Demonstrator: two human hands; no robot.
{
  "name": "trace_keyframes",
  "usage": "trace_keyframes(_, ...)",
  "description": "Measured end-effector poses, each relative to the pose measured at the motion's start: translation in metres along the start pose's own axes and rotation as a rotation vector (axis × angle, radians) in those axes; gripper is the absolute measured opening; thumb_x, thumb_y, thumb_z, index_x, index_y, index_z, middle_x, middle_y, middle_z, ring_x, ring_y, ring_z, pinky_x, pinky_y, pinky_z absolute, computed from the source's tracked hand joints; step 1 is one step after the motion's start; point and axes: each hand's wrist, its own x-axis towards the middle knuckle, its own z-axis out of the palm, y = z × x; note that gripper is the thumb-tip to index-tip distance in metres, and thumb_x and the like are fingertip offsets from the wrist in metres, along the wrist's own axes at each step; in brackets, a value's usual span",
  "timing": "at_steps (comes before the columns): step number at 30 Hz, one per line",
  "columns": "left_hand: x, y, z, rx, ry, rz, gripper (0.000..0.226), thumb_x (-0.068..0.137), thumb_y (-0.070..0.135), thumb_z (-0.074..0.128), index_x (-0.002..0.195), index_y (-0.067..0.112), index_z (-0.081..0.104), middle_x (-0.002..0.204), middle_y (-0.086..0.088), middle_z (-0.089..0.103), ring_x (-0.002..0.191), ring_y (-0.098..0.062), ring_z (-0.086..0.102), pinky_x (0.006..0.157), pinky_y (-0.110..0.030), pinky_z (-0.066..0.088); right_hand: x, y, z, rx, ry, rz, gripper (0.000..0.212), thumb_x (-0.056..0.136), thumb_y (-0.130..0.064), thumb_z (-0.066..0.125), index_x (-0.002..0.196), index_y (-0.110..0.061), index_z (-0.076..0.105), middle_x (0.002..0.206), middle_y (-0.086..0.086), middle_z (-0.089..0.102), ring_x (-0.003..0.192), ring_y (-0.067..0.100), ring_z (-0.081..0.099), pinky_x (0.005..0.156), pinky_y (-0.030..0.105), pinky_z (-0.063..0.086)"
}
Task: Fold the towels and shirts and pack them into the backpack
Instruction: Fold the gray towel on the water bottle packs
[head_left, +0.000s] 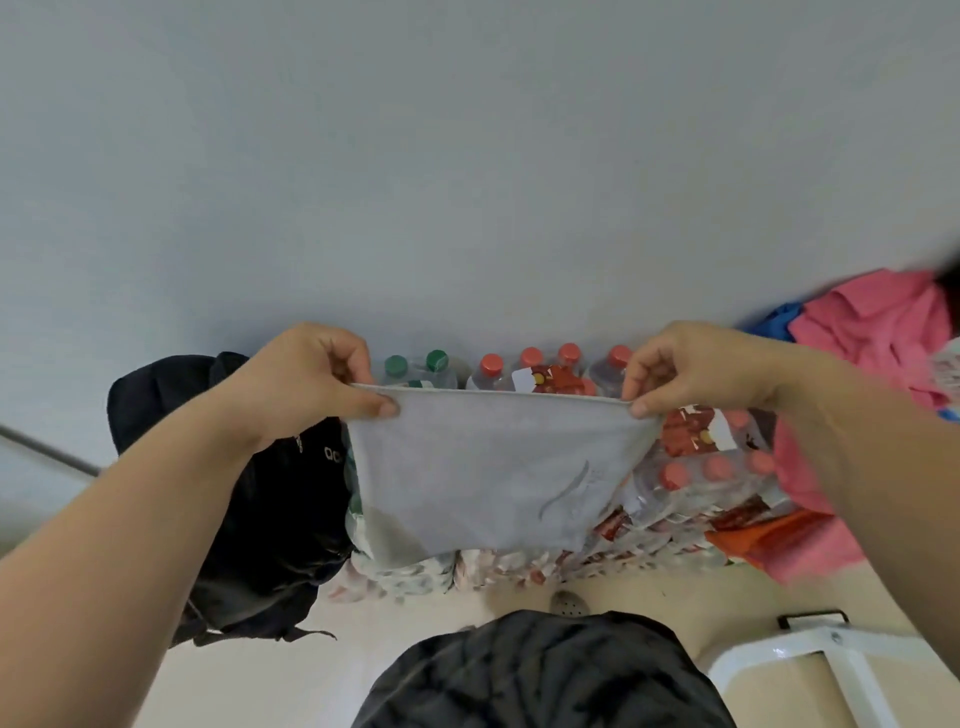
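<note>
Step in hand: a grey towel (483, 467) is held up by its top hem and spread flat, which is judged to be the start of a fold; nothing is yet seen packed.
Left hand (311, 384): clamped on the towel's top left corner, thumb in front and fingers curled behind.
Right hand (691, 374): pinched on the top right corner in the same way.
Where the towel is: hung in the air between the two hands, in front of stacked water bottles (701, 483) and clear of the floor (260, 675).
Backpack (280, 493): a black bag is slumped against the wall (467, 156) just left of the towel; whether it is unzipped cannot be told.
Next move: the two corners are likely to be brought together so the cloth is halved, with the hem kept level.
Edges: the top hem is pulled taut and straight; the sides slope inward and the bottom edge hangs loose, slightly doubled at the lower left.
Open room: free air is left above and toward the body; the bottles stand close behind, a pile of pink clothes (872, 332) lies to the right and a white stool (831, 660) is at the lower right.
</note>
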Motion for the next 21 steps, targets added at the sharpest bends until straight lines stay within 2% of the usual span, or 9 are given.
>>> trace_keyframes(2, -0.001, 0.005, -0.01, 0.007, -0.078, 0.029, 0.051, 0.048, 0.036, 0.096, 0.058, 0.007, 0.055, 0.054, -0.006, 0.046, 0.054, -0.017, 0.038, 0.048, -0.023, 0.026, -0.007, -0.011, -0.013, -0.036, -0.051, -0.017, 0.009, 0.08, -0.009, 0.083, 0.086, -0.012, 0.076, 0.072, -0.001, 0.074, 0.063, 0.002, 0.063, 0.06, 0.015, 0.047)
trace_keyframes(3, 0.0, 0.008, -0.014, 0.01, -0.096, 0.039, 0.05, 0.046, 0.035, 0.094, 0.059, 0.007, 0.055, 0.054, -0.006, 0.045, 0.054, -0.017, 0.039, 0.047, -0.022, 0.026, -0.007, -0.014, -0.018, -0.048, -0.064, -0.024, 0.01, 0.079, -0.009, 0.083, 0.086, -0.013, 0.076, 0.074, 0.001, 0.074, 0.066, 0.004, 0.064, 0.063, 0.017, 0.048)
trace_keyframes(6, 0.006, 0.012, -0.017, 0.098, -0.111, 0.022, 0.036, 0.058, 0.019, 0.092, 0.077, 0.014, 0.062, 0.056, -0.003, 0.054, 0.051, -0.014, 0.05, 0.049, -0.019, 0.039, 0.001, -0.019, -0.028, -0.087, -0.009, -0.012, 0.017, 0.08, -0.01, 0.083, 0.091, -0.018, 0.073, 0.079, 0.004, 0.076, 0.071, 0.011, 0.068, 0.071, 0.025, 0.051)
trace_keyframes(8, 0.016, 0.008, -0.014, 0.244, -0.096, -0.022, 0.033, 0.067, 0.014, 0.09, 0.09, 0.024, 0.068, 0.06, -0.001, 0.064, 0.055, -0.018, 0.06, 0.056, -0.027, 0.051, 0.015, -0.019, -0.025, -0.2, 0.063, 0.017, 0.026, 0.081, -0.016, 0.083, 0.1, -0.027, 0.07, 0.081, -0.004, 0.076, 0.076, 0.01, 0.07, 0.074, 0.023, 0.05)
trace_keyframes(10, 0.029, 0.0, -0.007, 0.466, -0.036, -0.047, 0.017, 0.071, 0.018, 0.085, 0.078, 0.025, 0.071, 0.061, 0.001, 0.066, 0.058, -0.019, 0.062, 0.058, -0.028, 0.05, 0.032, -0.019, -0.016, -0.378, 0.147, 0.036, 0.019, 0.084, -0.019, 0.079, 0.099, -0.027, 0.073, 0.084, -0.009, 0.074, 0.079, 0.011, 0.068, 0.068, 0.018, 0.047)
trace_keyframes(12, 0.039, -0.006, 0.0, 0.599, 0.031, -0.069, 0.013, 0.074, 0.02, 0.081, 0.068, 0.024, 0.069, 0.065, 0.002, 0.066, 0.061, -0.014, 0.06, 0.054, -0.024, 0.044, 0.048, -0.016, -0.005, -0.507, 0.218, 0.059, 0.013, 0.086, -0.02, 0.074, 0.098, -0.019, 0.077, 0.091, -0.004, 0.074, 0.082, 0.016, 0.065, 0.064, 0.023, 0.043)
trace_keyframes(14, 0.047, -0.011, 0.005, 0.59, 0.099, -0.102, 0.009, 0.076, 0.02, 0.079, 0.071, 0.022, 0.072, 0.071, 0.001, 0.068, 0.068, -0.015, 0.064, 0.057, -0.024, 0.047, 0.062, -0.011, 0.005, -0.523, 0.294, 0.076, 0.014, 0.087, -0.022, 0.072, 0.1, -0.017, 0.076, 0.094, -0.003, 0.07, 0.086, 0.018, 0.061, 0.07, 0.026, 0.039)
trace_keyframes(16, 0.053, -0.017, 0.009, 0.522, 0.146, -0.152, 0.006, 0.076, 0.019, 0.078, 0.073, 0.02, 0.073, 0.074, 0.002, 0.069, 0.073, -0.018, 0.065, 0.06, -0.025, 0.049, 0.074, -0.003, 0.011, -0.439, 0.364, 0.101, 0.012, 0.089, -0.021, 0.069, 0.099, -0.017, 0.074, 0.092, -0.003, 0.064, 0.09, 0.02, 0.06, 0.074, 0.025, 0.037)
trace_keyframes(21, 0.069, -0.028, 0.013, 0.313, 0.212, -0.223, 0.005, 0.078, 0.014, 0.076, 0.077, 0.019, 0.077, 0.071, 0.004, 0.069, 0.068, -0.014, 0.063, 0.053, -0.022, 0.042, 0.099, 0.016, 0.015, -0.247, 0.43, 0.191, 0.002, 0.091, -0.019, 0.068, 0.09, -0.021, 0.07, 0.098, 0.0, 0.07, 0.088, 0.02, 0.063, 0.076, 0.026, 0.044)
